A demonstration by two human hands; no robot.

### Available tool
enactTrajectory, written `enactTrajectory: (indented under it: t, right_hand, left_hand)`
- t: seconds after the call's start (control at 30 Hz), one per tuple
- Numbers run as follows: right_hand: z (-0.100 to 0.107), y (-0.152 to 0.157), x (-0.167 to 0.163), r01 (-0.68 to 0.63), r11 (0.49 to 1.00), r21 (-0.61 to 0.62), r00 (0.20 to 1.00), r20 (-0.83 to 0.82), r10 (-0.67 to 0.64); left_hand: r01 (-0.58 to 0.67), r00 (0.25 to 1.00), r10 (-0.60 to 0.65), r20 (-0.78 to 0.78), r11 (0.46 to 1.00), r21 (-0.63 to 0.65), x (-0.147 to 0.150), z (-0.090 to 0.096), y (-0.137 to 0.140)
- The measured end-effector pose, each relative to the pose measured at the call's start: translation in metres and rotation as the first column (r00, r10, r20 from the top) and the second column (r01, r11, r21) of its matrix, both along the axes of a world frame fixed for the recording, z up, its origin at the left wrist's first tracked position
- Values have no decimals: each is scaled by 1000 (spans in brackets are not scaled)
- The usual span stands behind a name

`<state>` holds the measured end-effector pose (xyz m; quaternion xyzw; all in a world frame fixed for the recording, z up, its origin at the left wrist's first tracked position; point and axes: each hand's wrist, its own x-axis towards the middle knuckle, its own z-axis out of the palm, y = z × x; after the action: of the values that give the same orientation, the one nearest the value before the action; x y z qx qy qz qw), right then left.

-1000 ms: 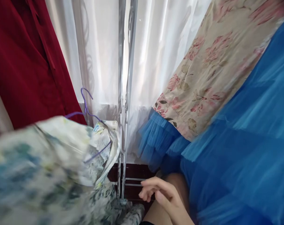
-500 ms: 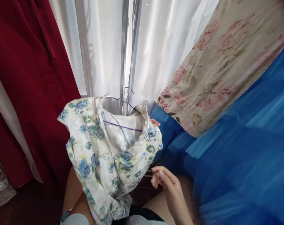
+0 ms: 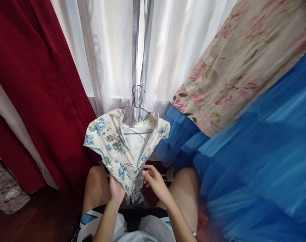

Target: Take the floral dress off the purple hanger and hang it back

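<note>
A white blouse with blue and yellow-green flowers (image 3: 114, 141) is in front of me on a thin purple wire hanger (image 3: 137, 133). The hanger's hook points up against the curtain; I cannot tell whether it hangs on anything. My left hand (image 3: 116, 188) grips the blouse low on its left side, its fingers partly hidden by the cloth. At the lower right front edge, my right hand (image 3: 154, 181) pinches the fabric between thumb and fingers. The blouse's lower part bunches between my hands, above my knees.
Behind the hanger are white curtains (image 3: 112, 60) and a grey metal frame (image 3: 134, 43). Dark red cloth (image 3: 41, 101) hangs at left. On the right hang beige floral cloth (image 3: 218, 74) and a wide blue tulle skirt (image 3: 256, 151). Patterned fabric (image 3: 6, 188) lies low at left.
The blouse has moved away from me and its hanger hook now stands upright. My left hand has gone from behind the right shoulder to the lower left side. My right hand has reached the cloth.
</note>
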<state>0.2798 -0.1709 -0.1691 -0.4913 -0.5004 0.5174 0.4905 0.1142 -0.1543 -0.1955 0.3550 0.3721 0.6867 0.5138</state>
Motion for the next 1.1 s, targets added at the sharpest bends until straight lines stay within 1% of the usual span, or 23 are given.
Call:
enactTrajectory:
  t: [0.07, 0.1, 0.17, 0.27, 0.33, 0.4, 0.5, 0.6, 0.67, 0.7, 0.73, 0.77, 0.8, 0.83, 0.87, 0.9, 0.93, 0.97, 1.0, 1.03, 1.07, 1.1]
  right_hand:
    - [0, 13, -12, -27, 998, 51, 998, 52, 24]
    - [0, 18, -17, -54, 996, 77, 995, 82, 48]
    - [3, 26, -25, -85, 989, 120, 987, 148, 67]
    - [8, 30, -30, -40, 986, 164, 967, 256, -3]
    - [11, 27, -29, 5, 982, 191, 952, 301, -63]
    - [13, 22, -26, 46, 976, 211, 948, 299, -109]
    - [14, 16, -23, 79, 972, 220, 958, 253, -135]
    - [13, 14, -21, 81, 974, 212, 964, 231, -130]
    - [13, 14, -18, 93, 975, 202, 966, 219, -138]
    - [14, 13, -16, 89, 977, 192, 970, 207, -129]
    - [14, 12, -14, 71, 982, 177, 976, 192, -105]
    - [14, 10, -13, 42, 987, 158, 982, 174, -70]
    - [15, 8, -12, 13, 990, 142, 987, 155, -35]
    - [15, 6, -11, -9, 991, 131, 991, 137, -9]
    - [16, 4, -11, -20, 992, 126, 993, 118, 5]
    - [16, 3, -12, -18, 992, 122, 995, 99, 6]
    - [16, 2, -14, -13, 993, 115, 997, 76, 4]
    - [17, 0, -16, -13, 995, 102, 999, 51, 8]
    - [17, 0, -18, -22, 996, 84, 1000, 23, 20]
    - [18, -1, -21, -37, 997, 63, 999, -6, 38]
    - [19, -2, -24, -58, 998, 39, 998, -33, 60]
    - [20, -2, -26, -79, 997, 17, 995, -57, 80]
  left_hand:
    - [-5, 999, 9, 40, 996, -84, -12, -15, -12]
    - [-13, 1000, 16, 25, 992, -128, -17, -21, -16]
    - [-25, 996, 9, -86, 983, -181, -23, -25, -21]
    - [-3, 965, -40, -260, 986, -165, -21, -23, -23]
    - [9, 949, -50, -311, 991, -132, -16, -20, -23]
    - [19, 935, -58, -349, 993, -113, -10, -19, -25]
    - [44, 920, -77, -385, 995, -92, -3, -18, -29]
    - [78, 923, -102, -372, 994, -79, 1, -19, -29]
    - [71, 930, -102, -353, 992, -100, 1, -21, -26]
    - [35, 936, -74, -344, 993, -117, 0, -21, -24]
    - [-33, 941, -11, -337, 992, -125, -1, -21, -22]
    - [-126, 939, 81, -333, 985, -116, -3, -21, -20]
    - [-240, 922, 201, -331, 967, -80, -5, -19, -19]
    - [-357, 881, 332, -336, 934, -13, -6, -17, -18]
    - [-457, 820, 455, -348, 886, 82, -7, -15, -19]
    - [-519, 748, 551, -369, 833, 191, -7, -11, -20]
    - [-529, 682, 606, -409, 796, 295, -5, -8, -22]
    - [-485, 634, 615, -468, 788, 379, -3, -5, -23]
    - [-396, 609, 577, -544, 816, 421, 1, -2, -24]
    - [-286, 607, 496, -621, 865, 412, 4, 1, -24]
    - [-178, 615, 390, -685, 915, 361, 8, 3, -24]
    - [-90, 623, 282, -730, 953, 291, 12, 4, -24]
